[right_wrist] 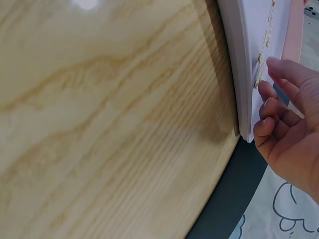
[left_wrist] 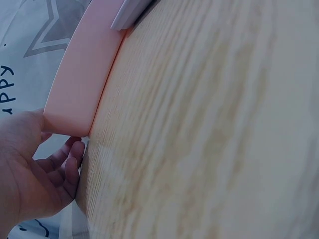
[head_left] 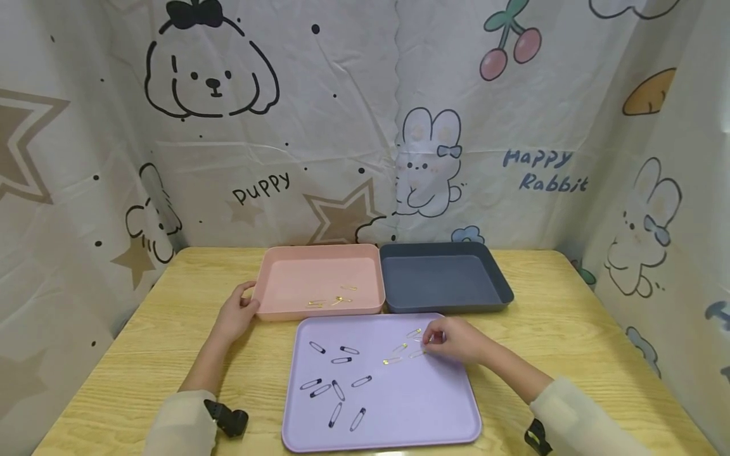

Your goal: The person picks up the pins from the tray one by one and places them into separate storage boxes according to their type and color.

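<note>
My left hand [head_left: 236, 313] grips the near left corner of the pink tray [head_left: 319, 315], thumb at the rim and fingers curled by the outer wall. Over the upper right of the lilac tray [head_left: 422, 411], my right hand [head_left: 456, 341] reaches down among several gold safety pins [head_left: 392, 361]. Its thumb and index finger stand apart, close to a gold pin [right_wrist: 259, 74] in the right wrist view. Several black safety pins [head_left: 362, 381] lie scattered on the left half of the lilac tray. More gold safety pins [head_left: 315, 304] lie inside the pink tray.
A dark blue-grey tray [head_left: 445, 278] stands against the pink tray's right side. Both sit behind the lilac tray on a wood-grain table [head_left: 570, 354]. A printed curtain [head_left: 342, 126] hangs behind and at both sides.
</note>
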`<act>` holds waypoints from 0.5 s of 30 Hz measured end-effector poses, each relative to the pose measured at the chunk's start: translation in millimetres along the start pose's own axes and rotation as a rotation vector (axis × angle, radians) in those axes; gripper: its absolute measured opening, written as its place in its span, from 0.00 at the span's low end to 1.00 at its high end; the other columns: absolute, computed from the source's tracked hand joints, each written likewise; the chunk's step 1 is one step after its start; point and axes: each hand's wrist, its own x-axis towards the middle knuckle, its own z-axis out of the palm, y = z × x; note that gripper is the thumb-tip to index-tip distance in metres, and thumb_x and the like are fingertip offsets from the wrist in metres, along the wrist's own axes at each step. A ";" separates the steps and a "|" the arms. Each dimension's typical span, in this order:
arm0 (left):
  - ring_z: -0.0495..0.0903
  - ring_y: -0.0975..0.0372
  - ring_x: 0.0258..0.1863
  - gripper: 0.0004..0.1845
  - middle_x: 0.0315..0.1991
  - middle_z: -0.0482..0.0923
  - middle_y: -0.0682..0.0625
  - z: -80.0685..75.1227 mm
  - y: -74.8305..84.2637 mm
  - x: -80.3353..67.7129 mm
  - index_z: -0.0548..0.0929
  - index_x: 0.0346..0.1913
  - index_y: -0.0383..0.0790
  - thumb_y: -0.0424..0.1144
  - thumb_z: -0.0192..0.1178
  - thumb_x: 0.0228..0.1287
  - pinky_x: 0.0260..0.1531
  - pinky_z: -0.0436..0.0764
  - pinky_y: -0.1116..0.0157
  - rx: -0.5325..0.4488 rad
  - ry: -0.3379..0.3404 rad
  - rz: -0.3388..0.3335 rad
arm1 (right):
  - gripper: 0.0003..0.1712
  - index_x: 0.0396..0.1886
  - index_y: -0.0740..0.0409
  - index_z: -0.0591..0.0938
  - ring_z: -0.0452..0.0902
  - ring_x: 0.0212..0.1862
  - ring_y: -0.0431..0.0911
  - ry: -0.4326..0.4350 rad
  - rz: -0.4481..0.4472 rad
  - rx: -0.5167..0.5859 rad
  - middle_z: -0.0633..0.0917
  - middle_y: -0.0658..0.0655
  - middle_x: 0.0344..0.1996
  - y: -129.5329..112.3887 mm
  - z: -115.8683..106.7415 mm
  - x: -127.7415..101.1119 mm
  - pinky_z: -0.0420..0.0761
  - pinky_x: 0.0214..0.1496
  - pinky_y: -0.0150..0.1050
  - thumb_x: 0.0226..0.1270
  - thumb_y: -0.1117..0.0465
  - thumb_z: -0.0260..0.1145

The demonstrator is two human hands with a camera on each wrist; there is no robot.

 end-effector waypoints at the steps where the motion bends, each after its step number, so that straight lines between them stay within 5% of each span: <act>1: 0.69 0.56 0.38 0.28 0.43 0.69 0.39 0.2 -0.4 0.2 0.56 0.70 0.39 0.39 0.44 0.69 0.33 0.70 0.68 0.001 0.001 -0.002 | 0.02 0.27 0.52 0.83 0.66 0.26 0.32 -0.004 -0.001 0.001 0.76 0.43 0.20 0.7 0.9 0.0 0.69 0.31 0.28 0.53 0.61 0.69; 15: 0.70 0.57 0.38 0.28 0.43 0.69 0.40 -0.1 -1.2 1.0 0.56 0.71 0.40 0.39 0.44 0.70 0.34 0.72 0.68 -0.019 -0.004 -0.008 | 0.02 0.25 0.51 0.83 0.66 0.26 0.32 -0.025 -0.019 -0.080 0.77 0.42 0.21 1.3 6.9 0.4 0.69 0.31 0.28 0.55 0.63 0.68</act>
